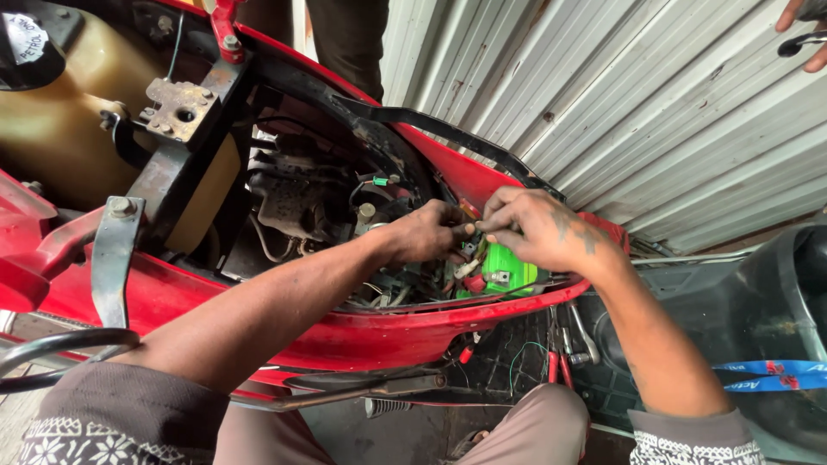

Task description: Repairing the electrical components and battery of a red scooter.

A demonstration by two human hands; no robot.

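Note:
I look down into the open body of a red scooter [379, 331]. My left hand [426, 231] and my right hand [538, 231] meet over the tail end, their fingertips pinched together on small wires and connectors [469, 258]. Just below them sits a bright green battery [508, 269] in its bay. What exactly the fingertips pinch is too small to tell beyond wiring.
A yellowish fuel tank [69, 112] with a black cap fills the upper left. A corrugated metal wall [655, 112] stands behind. Another person's hand [805, 30] shows at the top right, and someone's dark trousers [345, 39] at the top. Pliers with red handles [560, 362] lie below.

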